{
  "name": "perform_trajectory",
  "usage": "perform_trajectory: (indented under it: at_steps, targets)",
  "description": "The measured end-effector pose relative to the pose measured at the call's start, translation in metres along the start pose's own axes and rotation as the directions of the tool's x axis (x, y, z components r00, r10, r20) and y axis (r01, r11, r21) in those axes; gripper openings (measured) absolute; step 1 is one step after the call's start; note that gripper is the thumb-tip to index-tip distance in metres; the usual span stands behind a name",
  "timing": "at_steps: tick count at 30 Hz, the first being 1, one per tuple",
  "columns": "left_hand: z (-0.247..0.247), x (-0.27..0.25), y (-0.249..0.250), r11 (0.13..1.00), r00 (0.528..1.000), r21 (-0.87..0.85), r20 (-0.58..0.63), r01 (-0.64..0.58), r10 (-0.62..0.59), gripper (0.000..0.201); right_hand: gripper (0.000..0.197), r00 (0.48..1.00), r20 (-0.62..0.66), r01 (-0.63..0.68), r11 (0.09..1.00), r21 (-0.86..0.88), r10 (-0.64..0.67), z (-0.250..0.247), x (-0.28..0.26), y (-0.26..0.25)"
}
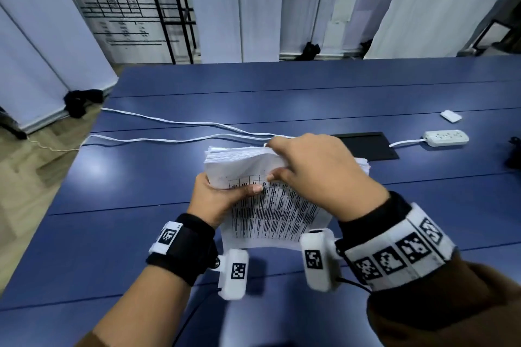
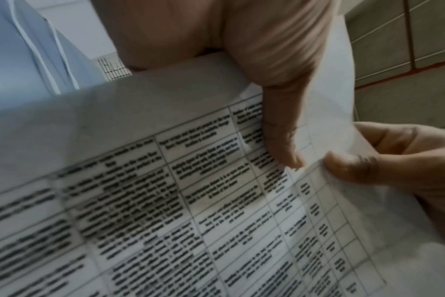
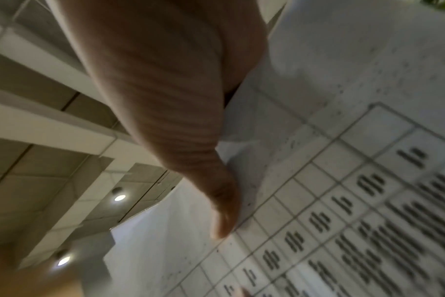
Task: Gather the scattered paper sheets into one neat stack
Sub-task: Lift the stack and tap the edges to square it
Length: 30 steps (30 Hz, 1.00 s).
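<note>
I'm seeing brown sleeves (image 1: 439, 315) on both arms. The left wrist is wearing a black strap (image 1: 184, 248) with white coded tags, the right a white band (image 1: 400, 251) printed with black codes. A white camera pod (image 1: 234, 273) is hanging under each wrist.

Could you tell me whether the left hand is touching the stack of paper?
Touching. The head view shows the left hand gripping the paper stack, thumb pressed on the printed top sheet; the left wrist view confirms it.
</note>
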<state>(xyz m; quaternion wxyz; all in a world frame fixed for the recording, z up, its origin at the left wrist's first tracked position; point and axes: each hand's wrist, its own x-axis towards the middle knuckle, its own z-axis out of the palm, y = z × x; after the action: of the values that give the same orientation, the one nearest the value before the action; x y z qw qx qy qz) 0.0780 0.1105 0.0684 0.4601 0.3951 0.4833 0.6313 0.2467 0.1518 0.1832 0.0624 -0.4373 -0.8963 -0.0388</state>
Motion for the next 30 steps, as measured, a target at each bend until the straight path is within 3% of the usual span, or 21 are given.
perform_trajectory:
  at_steps: [4, 6, 7, 8, 10, 12, 14, 17, 18, 20, 23, 24, 25, 26, 28, 30]
  targets:
    - [-0.015, 0.000, -0.015, 0.996, 0.998, 0.049, 0.007, 0.069, -0.070, 0.034, 0.022, 1.000, -0.013, -0.022, 0.997, 0.076, 0.023, 0.004, 0.006, -0.008]
    - [-0.034, -0.003, -0.033, 0.984, 0.989, 0.095, -0.006, 0.150, -0.150, 0.047, 0.025, 0.991, -0.077, -0.094, 0.980, 0.175, 0.109, 0.006, 0.001, 0.008]
    - [-0.046, -0.006, -0.044, 0.978, 0.984, 0.113, -0.031, 0.176, -0.174, 0.059, 0.027, 0.981, -0.075, -0.144, 0.936, 0.321, 0.177, 0.008, -0.003, 0.020]
    - [-0.057, -0.009, -0.051, 0.972, 0.980, 0.127, -0.063, 0.197, -0.190, 0.068, 0.026, 0.970, -0.051, -0.173, 0.820, 0.546, 0.238, 0.011, -0.008, 0.035]
    - [-0.080, -0.015, -0.058, 0.966, 0.968, 0.137, -0.159, 0.217, -0.195, 0.068, 0.017, 0.941, -0.039, -0.116, 0.429, 0.896, 0.336, 0.021, -0.020, 0.061]
    - [-0.095, -0.016, -0.058, 0.982, 0.965, 0.051, -0.201, 0.181, -0.167, 0.052, 0.024, 0.903, -0.026, -0.051, 0.166, 0.985, 0.429, 0.037, -0.034, 0.077]
    - [-0.097, -0.013, -0.051, 0.988, 0.975, -0.034, -0.159, 0.153, -0.157, 0.040, 0.027, 0.870, 0.025, -0.036, 0.014, 0.999, 0.493, 0.063, -0.047, 0.082]
    - [-0.089, 0.000, -0.044, 0.993, 0.979, -0.054, -0.170, 0.104, -0.112, 0.065, 0.029, 0.833, 0.107, -0.012, -0.177, 0.984, 0.542, 0.103, -0.057, 0.078]
    - [-0.085, 0.004, -0.040, 0.996, 0.977, -0.039, -0.193, 0.082, -0.088, 0.061, 0.035, 0.819, 0.126, -0.008, -0.208, 0.978, 0.560, 0.113, -0.059, 0.076]
    - [-0.082, 0.010, -0.033, 0.999, 0.979, -0.011, -0.198, 0.044, -0.046, 0.027, 0.042, 0.801, 0.153, -0.026, -0.222, 0.975, 0.579, 0.129, -0.062, 0.077]
    - [-0.086, 0.008, -0.040, 0.995, 0.987, 0.089, -0.160, 0.042, -0.027, 0.027, 0.066, 0.806, 0.219, -0.103, -0.234, 0.967, 0.550, 0.148, -0.069, 0.081]
    - [-0.087, 0.006, -0.044, 0.993, 0.989, 0.103, -0.143, 0.057, -0.042, 0.034, 0.068, 0.804, 0.234, -0.126, -0.229, 0.965, 0.547, 0.153, -0.072, 0.082]
    - [-0.089, 0.004, -0.049, 0.989, 0.990, 0.120, -0.124, 0.080, -0.065, 0.053, 0.059, 0.800, 0.234, -0.144, -0.202, 0.969, 0.553, 0.156, -0.073, 0.082]
    - [-0.091, 0.003, -0.055, 0.984, 0.989, 0.140, -0.111, 0.108, -0.093, 0.071, 0.052, 0.786, 0.217, -0.151, -0.161, 0.975, 0.579, 0.157, -0.074, 0.079]
    - [-0.089, 0.004, -0.059, 0.981, 0.986, 0.129, -0.103, 0.147, -0.134, 0.095, 0.069, 0.773, 0.106, -0.137, 0.002, 0.991, 0.626, 0.156, -0.073, 0.074]
    - [-0.089, 0.007, -0.061, 0.981, 0.983, 0.101, -0.098, 0.164, -0.154, 0.101, 0.080, 0.790, -0.075, -0.101, 0.251, 0.963, 0.609, 0.152, -0.074, 0.067]
